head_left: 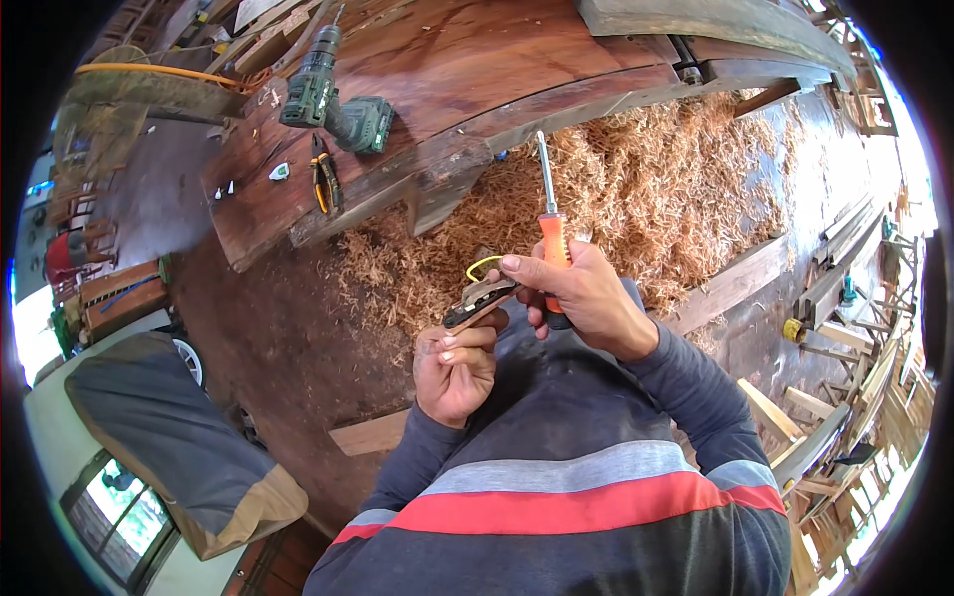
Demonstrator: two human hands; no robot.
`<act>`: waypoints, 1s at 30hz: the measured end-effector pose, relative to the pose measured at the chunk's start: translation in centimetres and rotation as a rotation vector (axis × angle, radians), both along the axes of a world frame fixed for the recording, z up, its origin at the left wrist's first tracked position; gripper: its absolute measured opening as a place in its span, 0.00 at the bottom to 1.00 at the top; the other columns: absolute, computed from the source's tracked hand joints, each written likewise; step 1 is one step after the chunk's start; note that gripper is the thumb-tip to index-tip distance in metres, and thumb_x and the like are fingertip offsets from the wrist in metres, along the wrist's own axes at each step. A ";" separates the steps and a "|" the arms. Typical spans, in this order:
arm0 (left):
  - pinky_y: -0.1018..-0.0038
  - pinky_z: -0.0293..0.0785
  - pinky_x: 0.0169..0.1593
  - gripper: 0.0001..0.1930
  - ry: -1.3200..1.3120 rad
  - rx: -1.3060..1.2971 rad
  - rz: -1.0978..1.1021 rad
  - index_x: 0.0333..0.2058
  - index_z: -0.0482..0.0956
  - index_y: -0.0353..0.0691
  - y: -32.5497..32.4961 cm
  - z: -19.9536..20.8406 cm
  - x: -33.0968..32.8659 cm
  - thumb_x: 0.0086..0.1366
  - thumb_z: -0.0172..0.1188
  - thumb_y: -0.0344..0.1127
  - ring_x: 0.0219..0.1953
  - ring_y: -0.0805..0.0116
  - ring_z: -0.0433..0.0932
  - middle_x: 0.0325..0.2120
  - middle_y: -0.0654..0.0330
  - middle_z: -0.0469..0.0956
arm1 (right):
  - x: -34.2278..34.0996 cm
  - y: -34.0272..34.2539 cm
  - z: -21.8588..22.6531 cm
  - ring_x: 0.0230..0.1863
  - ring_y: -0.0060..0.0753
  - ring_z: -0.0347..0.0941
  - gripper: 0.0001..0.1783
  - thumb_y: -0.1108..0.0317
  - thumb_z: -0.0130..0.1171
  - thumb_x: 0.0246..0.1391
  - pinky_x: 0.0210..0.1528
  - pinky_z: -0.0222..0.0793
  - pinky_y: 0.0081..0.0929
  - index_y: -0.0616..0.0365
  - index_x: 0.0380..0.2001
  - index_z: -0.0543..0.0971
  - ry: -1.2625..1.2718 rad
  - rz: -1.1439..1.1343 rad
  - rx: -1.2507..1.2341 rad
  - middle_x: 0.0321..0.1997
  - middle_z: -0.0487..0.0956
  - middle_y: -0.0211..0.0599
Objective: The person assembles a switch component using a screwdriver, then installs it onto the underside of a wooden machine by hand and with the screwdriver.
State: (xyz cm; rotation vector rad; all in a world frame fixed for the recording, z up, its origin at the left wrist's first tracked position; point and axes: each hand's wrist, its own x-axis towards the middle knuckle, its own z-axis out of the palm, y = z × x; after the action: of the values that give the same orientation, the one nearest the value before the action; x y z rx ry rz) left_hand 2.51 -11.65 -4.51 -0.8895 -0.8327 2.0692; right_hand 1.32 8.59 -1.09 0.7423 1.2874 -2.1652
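My left hand (455, 372) is closed, its fingertips pinching a small, long dark part (477, 302) with metallic bits along it. A thin yellow wire (473, 264) loops out near its far end. My right hand (601, 298) wraps round the orange and black handle of a screwdriver (553, 233), whose metal shaft points up and away from me. The right thumb and fingers also reach the right end of the dark part, though the exact contact is hidden. Both hands are in front of my torso, short of the wooden slab's edge.
A thick reddish wooden slab (447, 70) spans the far side. On it lie a green cordless drill (343, 109), orange-black pliers (324, 177) and a small white-green piece (279, 172). Wood shavings (656, 189) heap below. A dark cover (169, 427) drapes something at left; planks (835, 348) stack at right.
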 end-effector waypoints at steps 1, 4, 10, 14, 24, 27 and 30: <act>0.79 0.77 0.31 0.32 0.001 0.000 0.000 0.63 0.54 0.22 -0.1 0.1 0.0 0.58 0.46 0.18 0.29 0.74 0.69 0.34 0.59 0.61 | 0.0 -0.1 0.0 0.19 0.19 0.71 0.19 0.54 0.66 0.58 0.17 0.68 0.19 0.62 0.32 0.79 0.001 0.000 0.000 0.22 0.74 0.29; 0.79 0.77 0.31 0.31 0.008 0.006 0.003 0.62 0.53 0.21 -0.1 0.4 -0.1 0.58 0.45 0.18 0.29 0.74 0.69 0.34 0.58 0.61 | 0.1 -0.2 0.2 0.19 0.19 0.71 0.19 0.54 0.66 0.58 0.17 0.68 0.19 0.60 0.30 0.78 -0.001 0.004 0.024 0.22 0.73 0.28; 0.78 0.78 0.30 0.20 0.110 -0.165 -0.065 0.57 0.59 0.20 0.2 0.5 -0.8 0.69 0.44 0.24 0.29 0.72 0.72 0.36 0.54 0.64 | 0.0 0.0 0.4 0.18 0.18 0.70 0.20 0.53 0.67 0.57 0.17 0.68 0.19 0.57 0.25 0.75 -0.047 -0.020 0.007 0.21 0.72 0.27; 0.79 0.71 0.27 0.22 0.262 -0.259 -0.143 0.56 0.62 0.23 0.9 0.8 -1.7 0.71 0.47 0.34 0.30 0.73 0.70 0.37 0.54 0.65 | 0.0 0.7 0.0 0.18 0.17 0.70 0.20 0.53 0.68 0.56 0.16 0.67 0.19 0.57 0.24 0.73 -0.024 -0.018 0.019 0.21 0.71 0.26; 0.79 0.62 0.23 0.27 0.434 -0.302 -0.321 0.59 0.62 0.26 3.7 1.3 -2.0 0.71 0.49 0.42 0.23 0.78 0.63 0.28 0.63 0.62 | 0.1 3.6 0.0 0.14 0.16 0.66 0.20 0.56 0.71 0.54 0.16 0.62 0.18 0.57 0.24 0.73 0.115 -0.066 0.149 0.17 0.72 0.25; 0.79 0.62 0.21 0.27 0.350 -0.235 -0.314 0.60 0.60 0.25 4.9 1.8 -2.2 0.70 0.49 0.40 0.21 0.78 0.62 0.27 0.63 0.61 | -0.1 4.6 0.2 0.15 0.16 0.67 0.19 0.56 0.72 0.53 0.16 0.61 0.17 0.57 0.25 0.74 0.114 -0.084 0.135 0.17 0.73 0.25; 0.79 0.62 0.20 0.26 0.312 -0.261 -0.319 0.60 0.60 0.24 6.0 2.1 -2.2 0.70 0.49 0.38 0.20 0.78 0.62 0.26 0.63 0.61 | -0.1 5.6 0.5 0.15 0.16 0.67 0.18 0.57 0.72 0.52 0.16 0.61 0.17 0.58 0.26 0.75 0.102 -0.109 0.126 0.17 0.73 0.25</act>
State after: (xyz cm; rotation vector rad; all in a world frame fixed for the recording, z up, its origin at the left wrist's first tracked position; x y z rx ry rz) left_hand 0.28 -5.67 -2.38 -0.7497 -0.2408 1.9858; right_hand 1.25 14.17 -0.58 0.7765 1.4786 -2.2496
